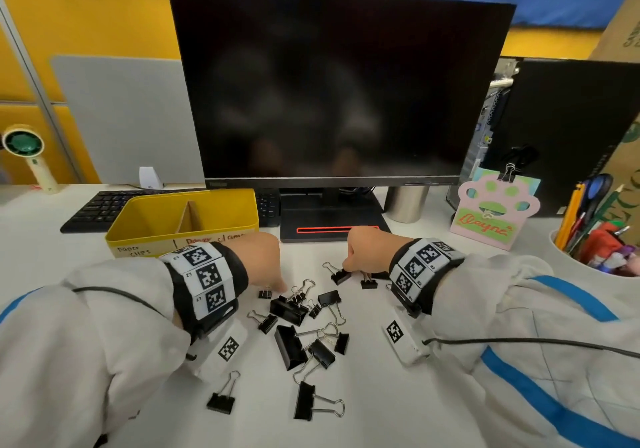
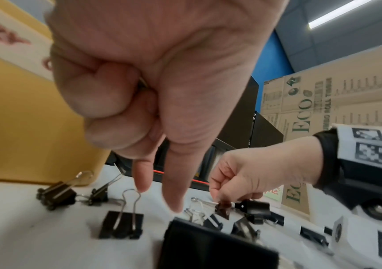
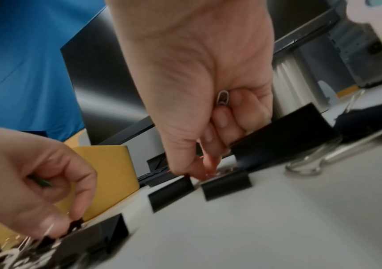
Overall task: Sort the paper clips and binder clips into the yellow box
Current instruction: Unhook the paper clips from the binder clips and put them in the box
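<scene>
The yellow box (image 1: 221, 202) with a middle divider stands at the back left of the desk. Several black binder clips (image 1: 289, 309) lie scattered in front of me. My left hand (image 1: 282, 288) keeps three fingers curled round a paper clip (image 2: 142, 84), while its thumb and index finger reach down onto a clip in the pile. My right hand (image 1: 346, 269) grips a silver paper clip (image 3: 223, 97) in its curled fingers. Its thumb and index tips touch a small binder clip (image 1: 341, 276).
A monitor (image 1: 339, 84) on its stand base (image 1: 332, 217) rises behind the clips, with a keyboard (image 1: 100, 208) behind the box. A pen cup (image 1: 588, 240), a paw-shaped card (image 1: 495, 205) and a steel cup (image 1: 407, 203) stand at the right.
</scene>
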